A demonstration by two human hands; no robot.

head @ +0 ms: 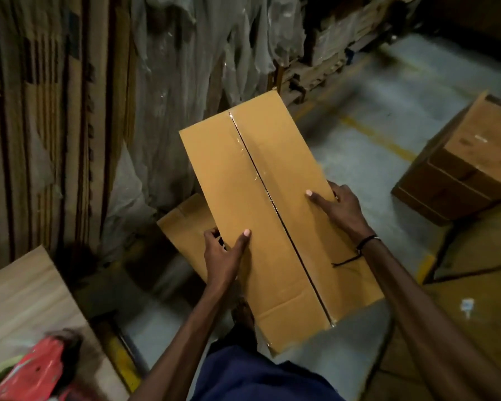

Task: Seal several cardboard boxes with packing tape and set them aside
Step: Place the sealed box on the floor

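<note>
**Taped box carried in both hands above the floor**

Nearest, lower left: red tape dispenser (pixel 38 369) lying on a wooden table (pixel 20 287), set down, presumably so that both hands are free for carrying. Centre: cardboard box (pixel 261 215) held clear of the floor, long axis pointing away, clear tape (pixel 250 157) running along the centre seam. Left hand (pixel 224 256) wrapped over the left edge, thumb flat on top, other fingers curled below; right hand (pixel 337 206) gripping the right edge likewise. Opposed grips at mid-length, probably for balance. Just beyond and lower: second box (pixel 185 230) on the floor, likely the set-aside spot. Farther right: darker stacked cartons (pixel 460 175). Behind: upright flattened cardboard (pixel 55 111) and plastic sheeting (pixel 203 68).
</note>
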